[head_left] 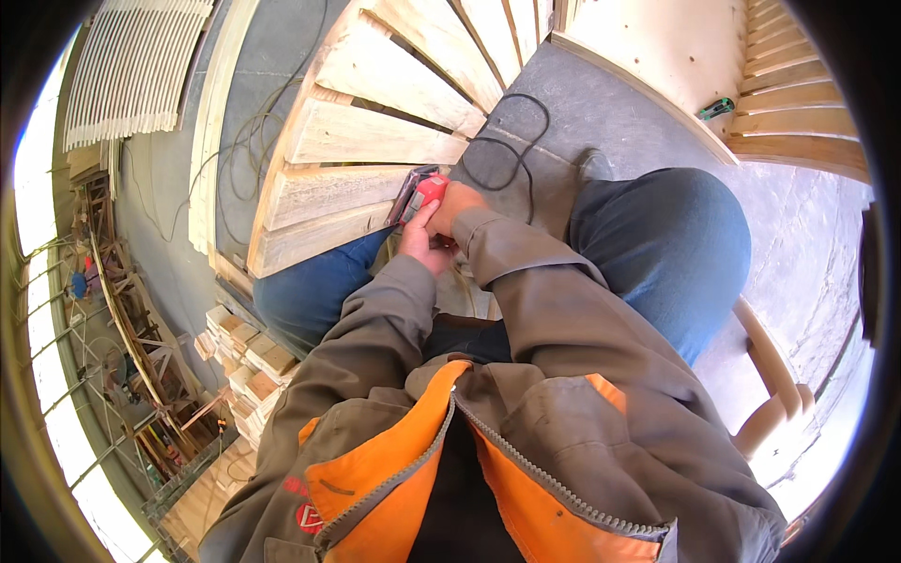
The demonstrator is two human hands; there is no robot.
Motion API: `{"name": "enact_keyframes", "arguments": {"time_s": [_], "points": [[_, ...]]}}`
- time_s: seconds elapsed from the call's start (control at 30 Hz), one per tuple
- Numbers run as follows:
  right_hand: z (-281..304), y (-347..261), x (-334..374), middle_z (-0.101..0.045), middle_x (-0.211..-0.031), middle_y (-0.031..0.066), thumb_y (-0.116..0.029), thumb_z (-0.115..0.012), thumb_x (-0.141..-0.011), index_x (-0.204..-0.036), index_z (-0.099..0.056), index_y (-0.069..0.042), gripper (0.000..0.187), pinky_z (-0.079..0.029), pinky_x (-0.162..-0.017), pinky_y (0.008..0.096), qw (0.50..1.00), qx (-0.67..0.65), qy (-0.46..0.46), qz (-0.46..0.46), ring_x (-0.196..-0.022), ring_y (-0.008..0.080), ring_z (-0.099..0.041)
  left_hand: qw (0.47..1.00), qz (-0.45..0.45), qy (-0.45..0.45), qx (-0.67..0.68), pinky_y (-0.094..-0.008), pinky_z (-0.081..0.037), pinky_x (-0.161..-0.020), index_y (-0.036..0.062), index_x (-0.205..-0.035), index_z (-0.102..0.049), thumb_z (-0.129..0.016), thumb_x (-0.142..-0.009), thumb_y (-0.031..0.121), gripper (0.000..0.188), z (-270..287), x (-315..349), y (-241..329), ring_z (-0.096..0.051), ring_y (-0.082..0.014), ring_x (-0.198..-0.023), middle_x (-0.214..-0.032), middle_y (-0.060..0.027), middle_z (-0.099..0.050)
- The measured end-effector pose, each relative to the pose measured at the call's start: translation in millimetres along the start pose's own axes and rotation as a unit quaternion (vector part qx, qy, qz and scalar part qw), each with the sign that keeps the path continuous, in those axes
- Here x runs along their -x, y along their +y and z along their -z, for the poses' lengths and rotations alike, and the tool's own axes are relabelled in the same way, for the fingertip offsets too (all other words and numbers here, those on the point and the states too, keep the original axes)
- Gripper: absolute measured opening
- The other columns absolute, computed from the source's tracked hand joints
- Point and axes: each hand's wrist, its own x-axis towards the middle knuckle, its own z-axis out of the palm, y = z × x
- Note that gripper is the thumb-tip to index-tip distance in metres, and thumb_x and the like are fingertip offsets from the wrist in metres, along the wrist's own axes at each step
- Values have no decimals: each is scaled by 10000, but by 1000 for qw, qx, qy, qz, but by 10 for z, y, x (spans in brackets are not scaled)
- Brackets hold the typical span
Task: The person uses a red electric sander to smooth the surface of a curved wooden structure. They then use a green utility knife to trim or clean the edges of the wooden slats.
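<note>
A red and black power sander rests against the end part of a wooden slatted piece, whose pale boards fan out between my knees and the upper middle. My right hand is closed round the sander's near end. Just below it, my left hand is also closed on the tool, its fingers against the red body. The sander's underside and part of my grip are hidden.
A black cord loops on the grey floor beyond my hands. Cut wood blocks are piled at left, with long planks and a slatted panel farther off. A green-and-black hand tool lies on a wooden piece at upper right.
</note>
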Motion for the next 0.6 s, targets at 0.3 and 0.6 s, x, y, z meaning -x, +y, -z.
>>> {"name": "enact_keyframes", "arguments": {"time_s": [0.3,0.6], "points": [[140,-395,492,-729,-856,219,-276,-828,-563,-870,-752,25,437,-583,-743,397,992,32,-41,117,-813,332,-733,997,-70,21,8,-512,-466,-1051,53,-1265,-628,-732,-859,355,516,-76,652,140,-621,-336,-1169,-1243,-143,-680],[-3,-147,262,-724,-869,238,-271,-833,-530,-883,-740,35,477,-585,-761,409,995,-21,-20,92,-843,356,-729,997,-64,28,-15,-501,-477,-1028,72,-1250,-640,-711,-869,387,499,-8,488,67,-633,-325,-1141,-1208,-135,-697]]}}
